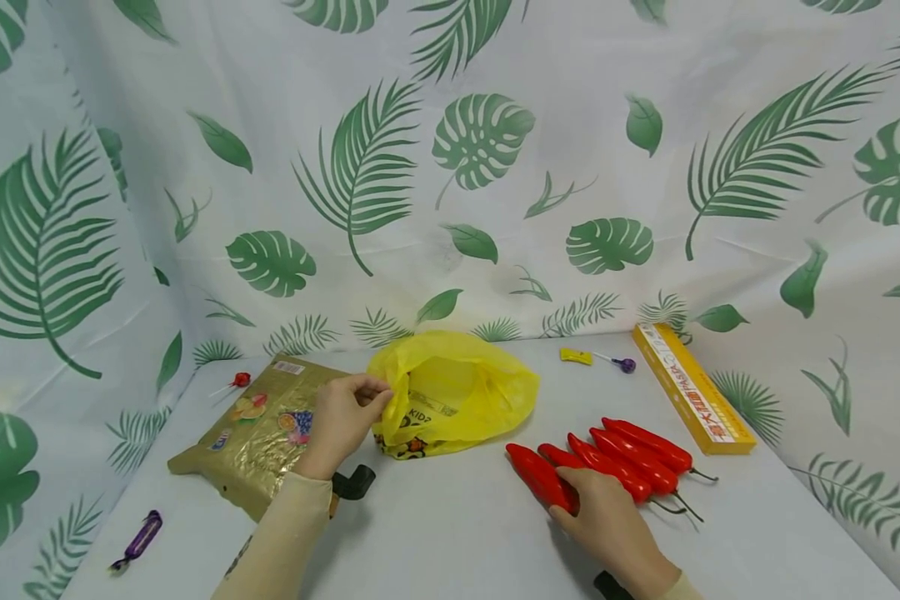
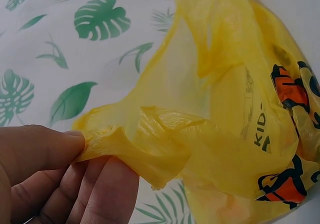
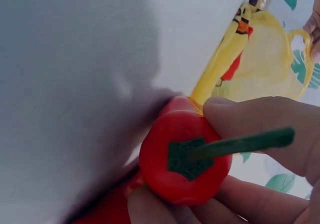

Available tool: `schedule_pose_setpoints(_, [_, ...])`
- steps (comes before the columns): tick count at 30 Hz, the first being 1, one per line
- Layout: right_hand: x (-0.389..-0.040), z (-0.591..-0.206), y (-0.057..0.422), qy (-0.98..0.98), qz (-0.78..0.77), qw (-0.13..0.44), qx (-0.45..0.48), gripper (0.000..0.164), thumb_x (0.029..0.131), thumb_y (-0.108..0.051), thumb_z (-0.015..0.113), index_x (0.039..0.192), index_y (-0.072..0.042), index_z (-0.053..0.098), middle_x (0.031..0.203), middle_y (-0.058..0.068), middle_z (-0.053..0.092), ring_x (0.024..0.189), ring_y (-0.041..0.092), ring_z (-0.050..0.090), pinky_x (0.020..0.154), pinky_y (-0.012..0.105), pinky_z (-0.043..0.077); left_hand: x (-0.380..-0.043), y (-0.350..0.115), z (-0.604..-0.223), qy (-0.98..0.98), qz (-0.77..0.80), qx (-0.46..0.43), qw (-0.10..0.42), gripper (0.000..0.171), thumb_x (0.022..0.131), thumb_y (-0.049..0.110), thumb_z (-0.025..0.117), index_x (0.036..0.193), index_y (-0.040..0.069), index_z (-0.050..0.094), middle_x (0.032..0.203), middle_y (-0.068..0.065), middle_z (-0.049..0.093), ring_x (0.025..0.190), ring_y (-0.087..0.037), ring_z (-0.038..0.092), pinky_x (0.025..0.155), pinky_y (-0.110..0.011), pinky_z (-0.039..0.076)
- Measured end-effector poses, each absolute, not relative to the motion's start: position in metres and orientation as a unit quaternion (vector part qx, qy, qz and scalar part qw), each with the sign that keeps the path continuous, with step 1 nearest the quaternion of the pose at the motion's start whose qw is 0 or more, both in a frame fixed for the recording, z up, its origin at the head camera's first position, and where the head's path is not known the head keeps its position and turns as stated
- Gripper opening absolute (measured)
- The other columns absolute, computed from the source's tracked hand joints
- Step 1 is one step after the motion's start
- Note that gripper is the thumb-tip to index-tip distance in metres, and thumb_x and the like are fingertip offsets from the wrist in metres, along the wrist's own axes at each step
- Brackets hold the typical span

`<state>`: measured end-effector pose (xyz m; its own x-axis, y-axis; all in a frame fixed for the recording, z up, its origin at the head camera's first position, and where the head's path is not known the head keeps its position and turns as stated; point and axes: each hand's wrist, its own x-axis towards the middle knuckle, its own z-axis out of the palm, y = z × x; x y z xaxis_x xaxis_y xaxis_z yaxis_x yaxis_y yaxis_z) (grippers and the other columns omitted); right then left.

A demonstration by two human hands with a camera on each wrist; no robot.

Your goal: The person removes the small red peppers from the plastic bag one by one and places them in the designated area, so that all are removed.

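My left hand (image 1: 348, 421) pinches the rim of a yellow plastic bag (image 1: 457, 417) between thumb and fingers. In the left wrist view the bag's mouth (image 2: 185, 99) gapes wide, with black and orange print on its side. My right hand (image 1: 607, 521) grips the leftmost red chili pepper (image 1: 536, 475) near its stem end. Up close in the right wrist view, thumb and fingers surround that pepper (image 3: 175, 184), its green stem (image 3: 245, 144) sticking out past the thumb. Several more red peppers (image 1: 637, 462) lie side by side just right of it, stems toward me.
A gold package (image 1: 262, 425) lies left of the bag, a lollipop (image 1: 241, 380) behind it and a purple-wrapped candy (image 1: 142, 537) nearer me. At the back right are a yellow candy (image 1: 576, 357), a purple lollipop (image 1: 627, 365) and a long yellow box (image 1: 693, 387).
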<state>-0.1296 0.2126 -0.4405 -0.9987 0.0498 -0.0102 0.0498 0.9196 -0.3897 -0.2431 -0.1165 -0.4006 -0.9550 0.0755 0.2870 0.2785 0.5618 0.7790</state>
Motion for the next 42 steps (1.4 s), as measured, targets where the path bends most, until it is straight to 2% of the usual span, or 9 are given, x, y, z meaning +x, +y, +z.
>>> schedule_pose_setpoints(14, [-0.12,-0.44,0.223,0.988,-0.15,-0.007,0.028,0.064,0.067,-0.028,0.098,0.119,-0.001,0.075,0.107,0.011,0.077,0.09,0.021,0.068,0.082,0.05,0.065,-0.241,-0.117,-0.399,-0.882,-0.445,-0.098,0.122,0.009,0.096,0.019,0.077,0.096,0.01,0.08,0.085,-0.005,0.077,0.067,-0.01,0.066,0.06,-0.023,0.057])
schedule_pose_setpoints(21, [-0.12,-0.43,0.224,0.989,-0.144,-0.012,0.029,0.064,0.07,-0.029,0.097,0.122,0.0,0.074,0.11,0.014,0.077,0.09,0.022,0.068,0.082,0.052,0.064,-0.242,-0.121,-0.397,-0.885,-0.433,-0.099,0.135,0.008,0.095,0.02,0.078,0.095,0.012,0.08,0.082,-0.003,0.076,0.064,-0.008,0.066,0.06,-0.024,0.056])
schedule_pose_setpoints(24, [-0.125,-0.422,0.227,0.987,-0.156,-0.018,0.023,0.063,0.072,-0.03,0.095,0.123,0.0,0.074,0.11,0.014,0.078,0.087,0.021,0.069,0.079,0.049,0.065,-0.242,-0.122,-0.396,-0.885,-0.435,-0.1,0.136,0.008,0.095,0.02,0.078,0.095,0.011,0.08,0.082,-0.004,0.076,0.063,-0.009,0.066,0.061,-0.025,0.056])
schedule_pose_setpoints(29, [-0.139,-0.411,0.223,0.981,-0.191,-0.021,-0.006,0.053,0.079,-0.033,0.091,0.123,-0.005,0.077,0.1,0.007,0.081,0.077,0.015,0.064,0.073,0.038,0.065,-0.243,-0.124,-0.395,-0.885,-0.436,-0.095,0.132,0.008,0.095,0.019,0.078,0.095,0.011,0.08,0.082,-0.004,0.076,0.064,-0.009,0.066,0.061,-0.024,0.057])
schedule_pose_setpoints(31, [-0.148,-0.407,0.216,0.978,-0.206,-0.02,-0.025,0.05,0.082,-0.032,0.089,0.123,-0.007,0.077,0.1,0.005,0.081,0.079,0.015,0.066,0.076,0.038,0.064,-0.243,-0.125,-0.395,-0.885,-0.436,-0.093,0.131,0.008,0.095,0.019,0.078,0.095,0.011,0.08,0.083,-0.004,0.076,0.064,-0.009,0.066,0.06,-0.024,0.057])
schedule_pose_setpoints(36, [-0.18,-0.409,0.187,0.963,-0.257,-0.01,-0.08,0.047,0.087,-0.028,0.085,0.128,-0.007,0.074,0.118,0.009,0.078,0.097,0.023,0.074,0.088,0.044,0.064,-0.243,-0.128,-0.394,-0.883,-0.441,-0.089,0.133,0.007,0.095,0.017,0.077,0.095,0.01,0.08,0.082,-0.005,0.075,0.064,-0.01,0.065,0.06,-0.024,0.056])
schedule_pose_setpoints(42, [-0.225,-0.42,0.146,0.939,-0.321,0.005,-0.126,0.048,0.09,-0.024,0.083,0.132,-0.003,0.071,0.132,0.012,0.073,0.112,0.03,0.074,0.095,0.047,0.061,-0.243,-0.129,-0.396,-0.883,-0.445,-0.086,0.124,0.007,0.095,0.017,0.077,0.094,0.011,0.08,0.082,-0.005,0.075,0.064,-0.01,0.065,0.06,-0.024,0.056])
